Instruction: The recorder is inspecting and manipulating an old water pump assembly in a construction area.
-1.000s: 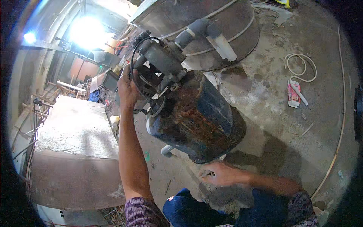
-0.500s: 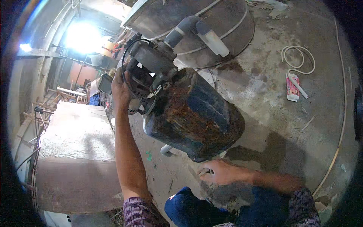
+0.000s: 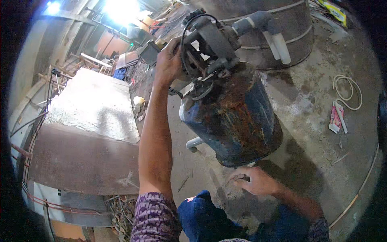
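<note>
A rusty blue pressure tank [image 3: 238, 117] leans at a tilt over the floor, with a dark grey water pump [image 3: 213, 44] mounted on its upper end. A black cable loops across the pump, and a grey elbow pipe [image 3: 262, 24] with a pale end sticks out to the right. My left hand [image 3: 169, 60], arm stretched forward, grips the left side of the pump; its fingertips are partly hidden. Just below the tank's near end, my right hand [image 3: 258, 181] is apart from it, its fingers curled together. Whatever they may hold is too small to make out.
A large ribbed round tank [image 3: 274, 24] stands behind the pump. To the left is a concrete slab-like block [image 3: 88, 161]. A grey pipe end [image 3: 194, 143] shows beside the tank. At right lie a coiled white hose [image 3: 352, 92] and a pink-white box [image 3: 335, 119].
My view has shifted, so the scene sits farther right and the tank looks more upright. My left hand keeps its hold on the pump; my right hand stays near the tank's lower end.
</note>
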`<action>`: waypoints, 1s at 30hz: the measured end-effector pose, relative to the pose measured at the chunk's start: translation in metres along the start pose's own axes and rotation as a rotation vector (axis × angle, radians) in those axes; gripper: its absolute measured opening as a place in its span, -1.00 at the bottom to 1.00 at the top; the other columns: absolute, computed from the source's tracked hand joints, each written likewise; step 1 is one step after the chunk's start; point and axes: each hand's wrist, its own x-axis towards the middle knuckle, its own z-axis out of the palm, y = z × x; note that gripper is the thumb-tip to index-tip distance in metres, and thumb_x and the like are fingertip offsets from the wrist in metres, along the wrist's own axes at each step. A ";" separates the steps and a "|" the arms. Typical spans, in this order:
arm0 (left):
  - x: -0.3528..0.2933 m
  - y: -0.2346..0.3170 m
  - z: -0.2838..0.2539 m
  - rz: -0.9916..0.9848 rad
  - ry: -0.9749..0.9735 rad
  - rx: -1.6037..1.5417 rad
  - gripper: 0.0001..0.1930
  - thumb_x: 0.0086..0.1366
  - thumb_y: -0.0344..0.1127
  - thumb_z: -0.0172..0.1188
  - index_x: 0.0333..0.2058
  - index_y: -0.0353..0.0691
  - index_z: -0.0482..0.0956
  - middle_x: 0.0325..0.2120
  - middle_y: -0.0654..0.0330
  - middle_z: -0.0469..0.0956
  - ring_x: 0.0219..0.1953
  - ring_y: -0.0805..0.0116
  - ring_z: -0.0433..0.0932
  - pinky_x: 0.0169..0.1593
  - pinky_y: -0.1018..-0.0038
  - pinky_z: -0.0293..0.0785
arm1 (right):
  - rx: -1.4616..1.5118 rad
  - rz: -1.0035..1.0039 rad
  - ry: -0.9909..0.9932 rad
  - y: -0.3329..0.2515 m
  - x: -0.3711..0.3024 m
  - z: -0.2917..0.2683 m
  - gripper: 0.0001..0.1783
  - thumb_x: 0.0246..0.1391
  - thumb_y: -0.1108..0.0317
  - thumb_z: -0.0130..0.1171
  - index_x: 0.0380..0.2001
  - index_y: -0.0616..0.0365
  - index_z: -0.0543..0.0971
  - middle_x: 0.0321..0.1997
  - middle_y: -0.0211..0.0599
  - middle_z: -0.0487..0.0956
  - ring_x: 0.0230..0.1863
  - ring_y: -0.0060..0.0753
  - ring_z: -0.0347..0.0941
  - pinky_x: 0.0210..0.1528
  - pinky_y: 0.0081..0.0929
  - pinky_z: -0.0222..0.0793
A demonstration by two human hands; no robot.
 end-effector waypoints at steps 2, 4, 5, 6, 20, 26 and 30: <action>0.001 -0.001 -0.001 -0.044 0.025 0.012 -0.70 0.41 -0.26 0.06 0.08 -0.12 0.52 -0.25 -0.15 0.62 -0.19 -0.10 0.62 -0.08 0.21 0.49 | -0.019 -0.045 0.021 -0.001 0.002 -0.001 -0.66 0.18 0.25 0.25 -0.01 0.14 0.61 -0.04 -0.11 0.66 -0.02 -0.16 0.61 0.10 -0.24 0.46; -0.002 0.000 0.000 0.030 0.020 -0.011 -0.69 0.41 -0.28 0.05 0.08 -0.12 0.52 -0.22 -0.18 0.61 -0.15 -0.18 0.61 -0.07 0.17 0.48 | -0.080 -0.002 0.054 -0.006 0.001 -0.006 -0.68 0.18 0.28 0.25 -0.02 0.15 0.61 -0.08 -0.14 0.66 -0.05 -0.20 0.61 0.07 -0.26 0.47; -0.004 0.000 -0.001 0.053 0.014 -0.011 -0.69 0.41 -0.27 0.05 0.08 -0.11 0.52 -0.21 -0.19 0.61 -0.14 -0.20 0.60 -0.07 0.16 0.48 | -0.087 -0.062 0.064 -0.011 0.000 -0.008 -0.69 0.18 0.31 0.24 -0.03 0.15 0.61 -0.13 -0.17 0.67 -0.09 -0.23 0.62 0.04 -0.28 0.48; -0.006 0.001 -0.001 0.018 0.045 0.008 -0.69 0.40 -0.27 0.05 0.08 -0.11 0.53 -0.20 -0.19 0.61 -0.12 -0.21 0.60 -0.06 0.14 0.48 | -0.114 -0.023 0.073 -0.017 -0.001 -0.011 -0.69 0.18 0.31 0.24 -0.03 0.15 0.61 -0.13 -0.17 0.67 -0.09 -0.23 0.62 0.04 -0.28 0.48; -0.032 0.016 -0.006 0.097 0.057 -0.020 -0.67 0.35 -0.41 0.06 0.08 -0.10 0.53 -0.22 -0.14 0.63 -0.13 -0.18 0.61 -0.07 0.14 0.49 | -0.379 -0.141 0.665 -0.107 -0.014 -0.084 -0.81 0.19 0.38 0.18 -0.17 0.21 0.62 -0.37 -0.38 0.59 -0.31 -0.51 0.45 -0.12 -0.49 0.39; -0.046 0.025 -0.006 0.138 0.135 -0.019 -0.67 0.33 -0.40 0.09 0.06 -0.06 0.54 -0.29 -0.12 0.63 -0.19 -0.18 0.62 -0.12 0.09 0.48 | -0.526 -0.249 0.837 -0.150 0.018 -0.112 -0.68 0.23 0.34 0.17 0.00 0.23 0.58 -0.04 -0.21 0.62 0.06 -0.44 0.49 0.18 -0.46 0.33; -0.064 0.034 -0.008 0.212 0.162 -0.030 -0.64 0.27 -0.49 0.10 0.05 -0.09 0.53 -0.20 -0.10 0.63 -0.10 -0.15 0.60 -0.05 0.09 0.46 | -0.491 -0.424 0.917 -0.184 0.062 -0.121 -0.61 0.29 0.30 0.15 0.11 0.26 0.53 0.05 -0.18 0.60 0.13 -0.39 0.48 0.26 -0.43 0.29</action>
